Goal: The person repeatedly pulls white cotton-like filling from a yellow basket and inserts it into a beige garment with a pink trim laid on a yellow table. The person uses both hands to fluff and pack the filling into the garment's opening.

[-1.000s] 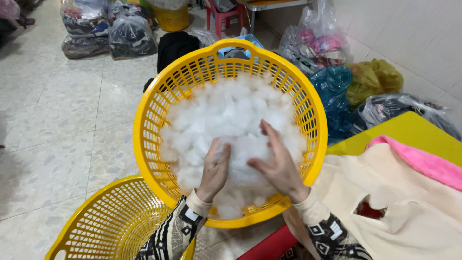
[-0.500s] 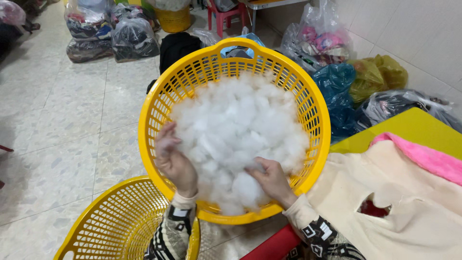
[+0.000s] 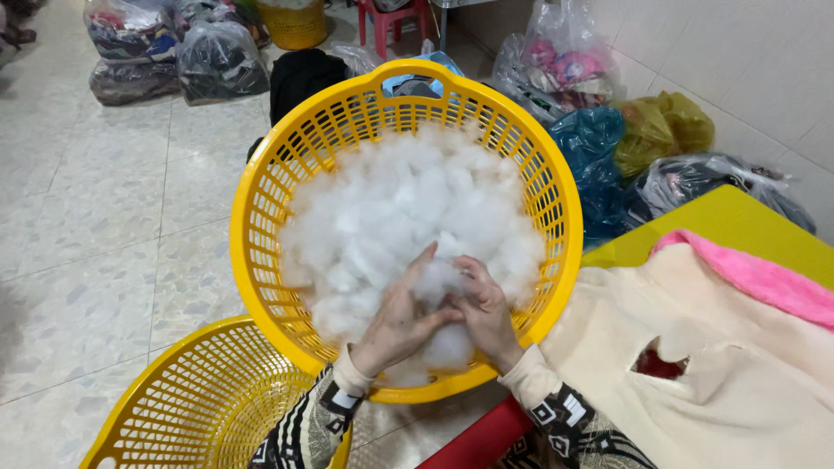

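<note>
From the head camera, looking down: my left hand (image 3: 395,317) and my right hand (image 3: 485,313) are pressed together over a clump of the white stuffing (image 3: 408,208), fingers curled around a wad of it between them, so both hands are closed on fibre. The stuffing fills the big yellow basket (image 3: 261,217), which stands tilted toward me, its handle at the far rim (the fluff reaches nearly to the slotted wall on every side). My hands sit at the near edge of the pile, just inside the basket's lower rim.

A second yellow basket (image 3: 182,408) lies below and to the left, touching or just beside the first one; I cannot tell which. To my right, a cream fabric piece (image 3: 738,382) with a pink fabric edge (image 3: 756,278) rests on a yellow-green table (image 3: 738,213).

Farther off on the tiled floor (image 3: 95,234), plastic bags (image 3: 217,61) of cloth sit along the wall, with more bags (image 3: 608,148) near the table corner.
</note>
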